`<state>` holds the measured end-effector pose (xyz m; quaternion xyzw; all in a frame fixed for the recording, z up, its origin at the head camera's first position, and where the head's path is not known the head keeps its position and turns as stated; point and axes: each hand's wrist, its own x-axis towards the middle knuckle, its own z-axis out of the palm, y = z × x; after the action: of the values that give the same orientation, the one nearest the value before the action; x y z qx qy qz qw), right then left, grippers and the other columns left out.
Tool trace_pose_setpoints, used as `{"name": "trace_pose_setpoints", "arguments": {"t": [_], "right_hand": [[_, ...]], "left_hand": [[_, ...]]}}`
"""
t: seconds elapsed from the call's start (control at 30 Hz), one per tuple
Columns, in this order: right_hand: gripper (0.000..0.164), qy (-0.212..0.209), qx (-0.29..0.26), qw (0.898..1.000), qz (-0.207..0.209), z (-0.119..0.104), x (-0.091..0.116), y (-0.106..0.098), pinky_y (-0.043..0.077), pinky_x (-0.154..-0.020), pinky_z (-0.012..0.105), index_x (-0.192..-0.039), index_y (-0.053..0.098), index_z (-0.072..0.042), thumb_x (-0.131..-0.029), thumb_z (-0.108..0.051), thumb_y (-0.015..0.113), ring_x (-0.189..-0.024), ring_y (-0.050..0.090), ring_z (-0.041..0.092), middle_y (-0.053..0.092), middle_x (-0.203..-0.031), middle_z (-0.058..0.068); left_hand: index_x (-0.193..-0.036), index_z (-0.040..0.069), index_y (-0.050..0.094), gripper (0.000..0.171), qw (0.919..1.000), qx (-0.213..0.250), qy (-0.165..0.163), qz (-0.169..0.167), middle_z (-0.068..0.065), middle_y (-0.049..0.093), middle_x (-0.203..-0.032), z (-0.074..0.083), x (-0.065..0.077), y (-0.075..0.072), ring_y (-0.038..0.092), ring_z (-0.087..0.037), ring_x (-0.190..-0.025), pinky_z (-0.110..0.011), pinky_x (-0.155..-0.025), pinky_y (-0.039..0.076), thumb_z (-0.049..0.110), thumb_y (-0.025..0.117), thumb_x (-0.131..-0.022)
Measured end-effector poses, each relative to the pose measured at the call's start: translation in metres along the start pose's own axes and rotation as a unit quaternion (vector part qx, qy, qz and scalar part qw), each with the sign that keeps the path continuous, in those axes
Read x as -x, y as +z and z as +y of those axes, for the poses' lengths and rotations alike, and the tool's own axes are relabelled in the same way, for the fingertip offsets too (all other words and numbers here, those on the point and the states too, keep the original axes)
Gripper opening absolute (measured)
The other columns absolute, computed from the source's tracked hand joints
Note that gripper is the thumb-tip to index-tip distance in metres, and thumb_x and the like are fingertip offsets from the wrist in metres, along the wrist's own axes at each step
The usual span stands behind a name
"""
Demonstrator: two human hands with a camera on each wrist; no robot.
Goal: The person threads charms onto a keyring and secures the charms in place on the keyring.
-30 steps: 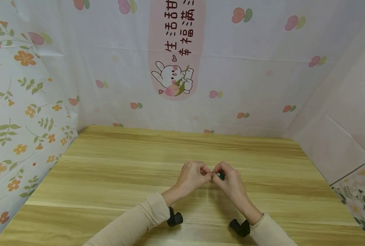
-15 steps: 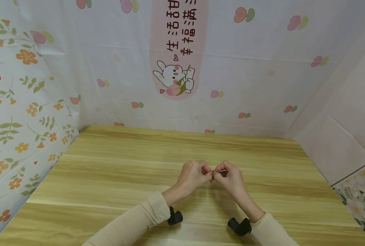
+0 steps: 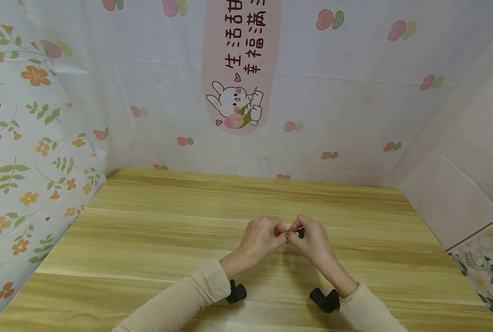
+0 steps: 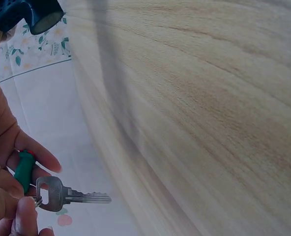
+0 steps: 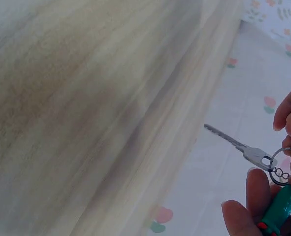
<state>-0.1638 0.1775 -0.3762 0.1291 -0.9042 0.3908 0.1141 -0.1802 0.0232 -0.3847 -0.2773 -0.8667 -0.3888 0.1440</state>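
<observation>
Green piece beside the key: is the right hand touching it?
Touching. The left wrist view shows the green piece lying directly against the fingers of the right hand.

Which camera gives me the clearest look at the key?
The left wrist view: the key shows nearly broadside, its toothed blade and bow clear. The right wrist view shows it narrower, slanting from the key ring. In the head view it's too small to make out.
</observation>
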Motion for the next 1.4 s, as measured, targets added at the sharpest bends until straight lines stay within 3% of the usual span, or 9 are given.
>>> {"name": "trace_pose_setpoints", "arguments": {"t": [0.17,0.5,0.63,0.8,0.9,1.03,1.23,1.3,1.4], "right_hand": [[0.013,0.008,-0.01,1.0,-0.013,0.0,-0.002,-0.002,0.034,-0.042,0.018,-0.073,0.057,-0.004,-0.073,0.009,0.062,-0.043,0.037,-0.001,0.063,-0.068,0.006],[0.016,-0.01,0.043,0.999,-0.027,-0.004,-0.005,-0.008,0.028,-0.041,0.017,-0.071,0.058,-0.007,-0.071,0.009,0.06,-0.041,0.027,-0.001,0.06,-0.064,0.003],[0.014,0.002,0.028,0.999,-0.046,-0.003,-0.007,-0.01,0.034,-0.043,0.018,-0.073,0.058,-0.006,-0.073,0.008,0.06,-0.043,0.036,0.003,0.061,-0.068,0.004],[0.009,0.037,-0.039,0.996,-0.067,0.004,-0.007,-0.014,0.048,-0.053,0.021,-0.077,0.058,-0.001,-0.079,0.008,0.058,-0.059,0.064,0.021,0.065,-0.077,0.01],[0.008,0.044,-0.06,0.995,-0.059,0.007,-0.005,-0.015,0.051,-0.059,0.022,-0.08,0.058,-0.001,-0.082,0.007,0.059,-0.068,0.067,0.027,0.065,-0.08,0.01],[0.004,0.034,-0.084,0.995,-0.045,0.009,-0.003,-0.016,0.049,-0.06,0.021,-0.086,0.06,-0.001,-0.085,0.003,0.061,-0.068,0.063,0.015,0.065,-0.082,0.01],[0.014,0.017,-0.099,0.993,-0.057,0.01,0.0,-0.018,0.045,-0.056,0.021,-0.097,0.061,0.0,-0.085,-0.002,0.066,-0.066,0.054,0.005,0.065,-0.085,0.009],[0.012,0.016,-0.091,0.994,-0.06,0.009,0.001,-0.017,0.046,-0.056,0.021,-0.096,0.062,-0.001,-0.085,-0.003,0.066,-0.066,0.055,0.005,0.065,-0.085,0.008],[0.007,0.009,-0.077,0.995,-0.055,0.009,0.003,-0.016,0.047,-0.056,0.021,-0.093,0.063,-0.001,-0.086,-0.001,0.065,-0.065,0.055,0.008,0.066,-0.084,0.008]], "left_hand": [[-0.068,0.01,0.069,0.01,0.9996,-0.018,0.021,0.011,0.002,0.066,-0.063,0.0,0.0,0.001,0.043,0.004,-0.046,-0.007,-0.045,0.032,0.001,0.07,-0.073],[-0.065,0.009,0.065,0.014,0.9941,-0.056,0.084,0.04,0.003,0.058,-0.059,-0.001,0.0,0.002,0.035,0.003,-0.05,-0.007,-0.045,0.026,-0.004,0.068,-0.07],[-0.065,0.009,0.063,0.016,0.9918,-0.065,0.102,0.043,0.004,0.055,-0.058,-0.002,0.001,0.002,0.034,0.003,-0.051,-0.007,-0.045,0.025,-0.005,0.068,-0.07],[-0.066,0.01,0.064,0.015,0.9892,-0.069,0.12,0.048,0.004,0.055,-0.058,0.001,-0.001,0.002,0.035,0.003,-0.051,-0.007,-0.045,0.024,-0.003,0.068,-0.071],[-0.069,0.009,0.066,0.013,0.9936,-0.035,0.099,0.04,0.003,0.061,-0.062,0.003,-0.004,-0.001,0.044,0.002,-0.051,-0.006,-0.046,0.03,-0.002,0.068,-0.074],[-0.075,0.006,0.068,0.008,0.998,0.05,0.033,0.02,-0.003,0.069,-0.07,0.002,-0.007,-0.004,0.061,-0.005,-0.058,-0.007,-0.052,0.041,-0.002,0.068,-0.077],[-0.081,0.001,0.068,0.003,0.9875,0.153,-0.035,-0.005,-0.008,0.071,-0.077,-0.003,-0.005,-0.005,0.067,-0.013,-0.065,-0.013,-0.057,0.049,0.004,0.069,-0.083],[-0.083,0.001,0.068,0.004,0.9843,0.17,-0.046,-0.011,-0.009,0.071,-0.078,-0.004,-0.003,-0.005,0.067,-0.014,-0.065,-0.015,-0.055,0.049,0.005,0.068,-0.084],[-0.084,0.003,0.068,0.004,0.9867,0.154,-0.047,-0.019,-0.007,0.071,-0.079,-0.004,-0.001,-0.005,0.067,-0.013,-0.066,-0.014,-0.056,0.049,0.006,0.069,-0.084]]}}
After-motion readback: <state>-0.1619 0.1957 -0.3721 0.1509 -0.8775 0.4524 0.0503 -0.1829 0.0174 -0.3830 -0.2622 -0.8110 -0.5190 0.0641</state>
